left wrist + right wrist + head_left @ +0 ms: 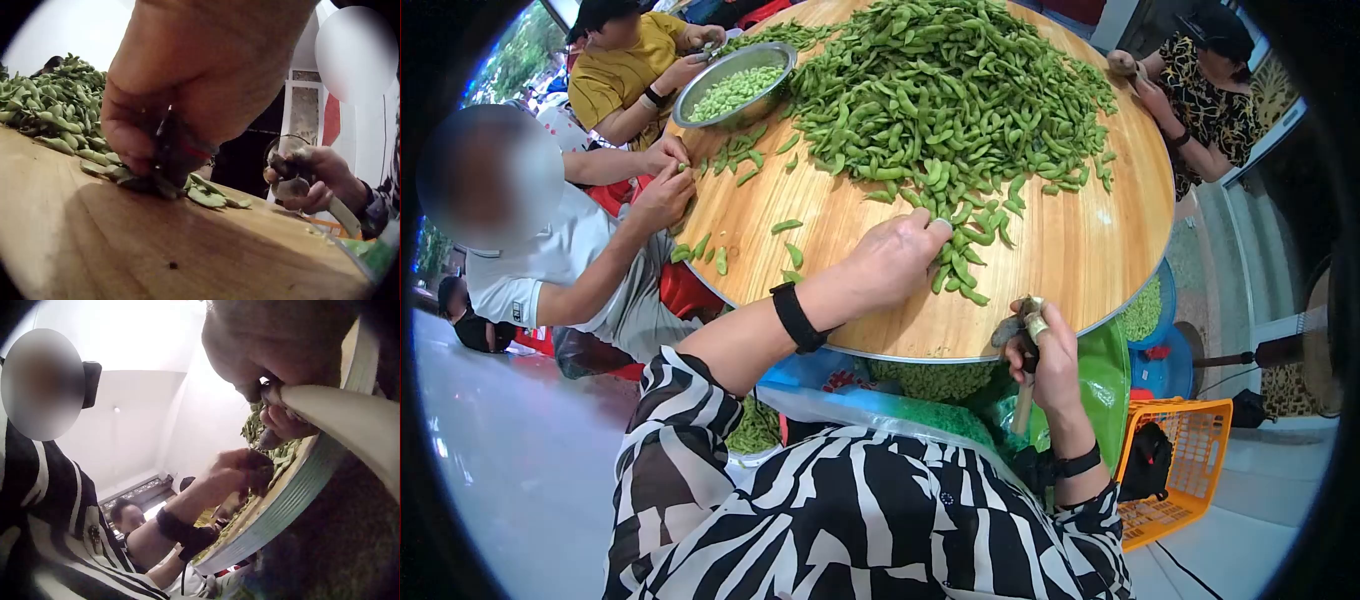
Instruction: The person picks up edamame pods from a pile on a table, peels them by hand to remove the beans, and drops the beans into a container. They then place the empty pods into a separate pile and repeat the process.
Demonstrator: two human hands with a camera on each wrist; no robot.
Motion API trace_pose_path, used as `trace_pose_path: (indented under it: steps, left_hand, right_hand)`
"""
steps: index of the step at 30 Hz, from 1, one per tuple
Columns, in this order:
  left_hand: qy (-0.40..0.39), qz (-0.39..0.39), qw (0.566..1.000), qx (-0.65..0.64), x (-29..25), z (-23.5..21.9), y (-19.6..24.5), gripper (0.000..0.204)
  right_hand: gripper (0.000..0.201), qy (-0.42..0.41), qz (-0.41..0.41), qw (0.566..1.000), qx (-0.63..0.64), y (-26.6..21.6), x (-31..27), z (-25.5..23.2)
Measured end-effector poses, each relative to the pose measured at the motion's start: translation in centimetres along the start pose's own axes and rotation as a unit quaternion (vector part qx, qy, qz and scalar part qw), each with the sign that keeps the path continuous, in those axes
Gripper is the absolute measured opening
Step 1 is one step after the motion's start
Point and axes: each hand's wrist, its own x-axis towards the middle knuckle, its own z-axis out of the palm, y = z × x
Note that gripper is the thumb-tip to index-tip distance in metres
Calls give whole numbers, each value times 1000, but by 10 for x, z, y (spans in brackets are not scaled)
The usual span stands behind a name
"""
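My left hand point(900, 255) is at the near edge of the big heap of green soybean pods point(945, 110), palm down. In the left wrist view, its curled fingers point(128, 140) and dark-covered thumb come together on a pod at the tabletop; the fingertips are in shadow. Just past the table's edge, my right hand point(1055, 355) grips a tool with a pale handle point(1022, 405). Dark coverings show on that hand's digits, and the tool's working end is mostly hidden among them. In the right wrist view the pale handle point(350, 422) runs out from under the hand.
Loose pods point(795, 255) lie scattered over the round wooden table point(850, 325). A metal bowl of shelled beans point(740, 92) stands at the far left. Other people sit around the table. An orange crate point(1200, 460) and a blue tub of beans point(1145, 310) stand low at the right.
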Motion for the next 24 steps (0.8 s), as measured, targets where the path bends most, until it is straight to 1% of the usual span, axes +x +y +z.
trace_pose_path:
  steps: [2,4,5,6,7,9,10,11,13,14,16,17,19,20,22,23,24]
  left_hand:
    - [-3,-12,1000,-12,0,0,-6,24]
    - [-8,-21,999,-23,2,-15,-6,24]
    - [-80,-67,994,-24,3,-25,-7,25]
    - [-151,-112,982,-25,5,-34,-7,27]
    - [-150,-111,982,-22,4,-35,-11,27]
    - [-67,-65,992,-81,4,-33,-20,26]
    - [-79,-86,989,-93,7,-34,-21,25]
    - [-77,-84,989,-92,9,-30,-24,25]
    - [12,-50,999,-14,12,-18,-31,23]
    - [14,-50,999,-15,13,-10,-34,23]
    - [-3,-96,995,13,16,-4,-34,20]
    - [-2,-97,995,13,16,-3,-36,20]
    - [-16,-45,999,21,16,-8,-36,18]
    - [-13,-46,999,21,15,-7,-37,18]
    - [85,-26,996,-9,14,-8,-34,19]
    - [83,-20,996,-10,14,-8,-32,19]
    - [61,-45,991,-109,14,-18,-20,20]
  right_hand:
    - [29,-5,4,1000,-4,-1,-2,0]
    - [28,-17,8,1000,-8,1,-2,-2]
    - [28,-15,3,1000,-6,0,-3,-1]
    - [28,-32,0,999,-16,-2,-4,1]
    - [28,-52,-1,998,-28,-3,-4,3]
    - [27,-61,3,998,-31,-1,-2,7]
    - [27,-65,0,998,-25,-1,-1,11]
    - [26,-68,-3,998,-20,-1,0,13]
    - [26,-68,-10,997,-28,3,2,15]
    - [26,-75,-9,996,-39,4,4,16]
    - [23,-81,8,996,-47,-2,3,20]
    - [23,-81,8,995,-48,-1,4,23]
    - [24,-71,0,996,-50,0,4,26]
    - [24,-72,-1,996,-52,0,5,25]
    - [28,-76,9,996,-35,-1,5,25]
    - [28,-72,6,997,-33,-2,5,25]
    - [30,-74,7,997,-2,-4,6,26]
